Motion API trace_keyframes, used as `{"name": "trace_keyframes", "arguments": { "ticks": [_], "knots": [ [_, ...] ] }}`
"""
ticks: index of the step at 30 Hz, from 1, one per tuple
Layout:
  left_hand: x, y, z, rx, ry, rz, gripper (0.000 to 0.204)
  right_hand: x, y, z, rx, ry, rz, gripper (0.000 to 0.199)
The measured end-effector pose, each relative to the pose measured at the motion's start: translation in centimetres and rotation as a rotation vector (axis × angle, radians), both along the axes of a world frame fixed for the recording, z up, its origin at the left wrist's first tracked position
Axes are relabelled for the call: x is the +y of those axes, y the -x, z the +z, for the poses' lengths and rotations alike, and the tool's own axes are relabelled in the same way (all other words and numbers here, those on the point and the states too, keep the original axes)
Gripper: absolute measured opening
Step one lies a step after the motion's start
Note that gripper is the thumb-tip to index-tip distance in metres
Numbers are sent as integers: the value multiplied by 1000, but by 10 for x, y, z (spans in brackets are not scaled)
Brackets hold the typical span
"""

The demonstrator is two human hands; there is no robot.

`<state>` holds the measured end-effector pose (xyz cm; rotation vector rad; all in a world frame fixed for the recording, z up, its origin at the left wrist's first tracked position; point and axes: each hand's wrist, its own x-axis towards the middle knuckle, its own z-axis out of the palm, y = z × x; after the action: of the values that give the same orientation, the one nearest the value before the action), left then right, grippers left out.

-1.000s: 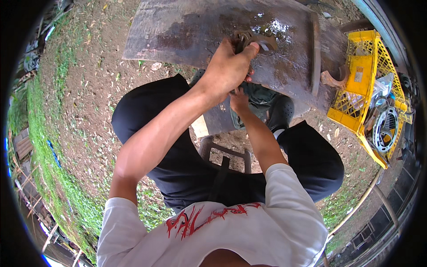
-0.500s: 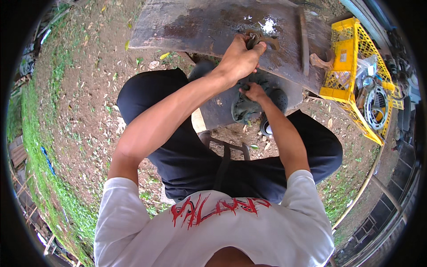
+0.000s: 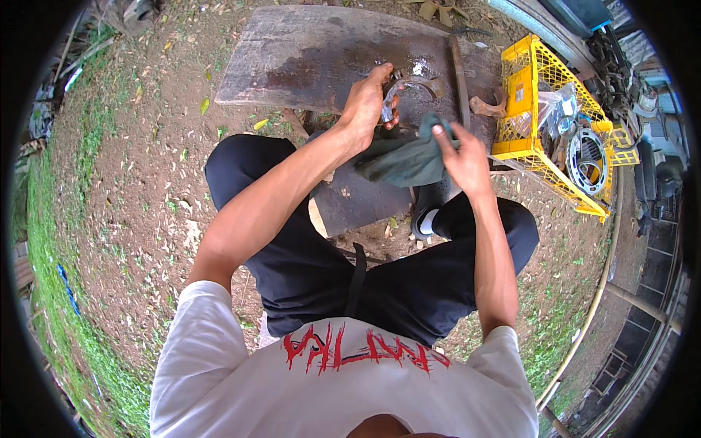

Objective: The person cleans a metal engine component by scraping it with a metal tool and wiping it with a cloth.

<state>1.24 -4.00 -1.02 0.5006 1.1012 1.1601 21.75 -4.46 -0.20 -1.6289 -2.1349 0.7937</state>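
In our left hand point(image 3: 364, 109) we are gripping one end of a curved metal part point(image 3: 419, 80), shaped like a brake shoe, and we are keeping it over the dark wooden tabletop point(image 3: 281, 62), close to its near edge. Our right hand point(image 3: 467, 162) is pinching a dark green cloth point(image 3: 409, 159) between thumb and fingers; the cloth is hanging at the near side of the tabletop and is seeming apart from the part. To the right of the tabletop, a yellow plastic crate point(image 3: 517, 82) is standing. In our judgement, we are handling the cloth for wiping the part; the next move is probably calling for a steady left grip and a folded cloth following the curve.
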Motion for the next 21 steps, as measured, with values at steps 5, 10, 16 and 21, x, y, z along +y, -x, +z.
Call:
{"name": "trace_keyframes", "arguments": {
  "ticks": [5, 10, 16, 21],
  "knots": [
    [6, 4, 3, 33, 48, 51, 47, 23, 2, -11, 476, -267, -274, 48],
    [6, 2, 4, 153, 61, 92, 48, 20, 1, -3, 1315, 115, -208, 38],
    [4, -20, -7, 114, -166, 179, 45, -13, 39, -10, 762, -231, 102, 44],
    [-7, -32, -14, -94, -200, 119, 41, 9, 80, -28, 322, -668, 150, 47]
  ]
}}
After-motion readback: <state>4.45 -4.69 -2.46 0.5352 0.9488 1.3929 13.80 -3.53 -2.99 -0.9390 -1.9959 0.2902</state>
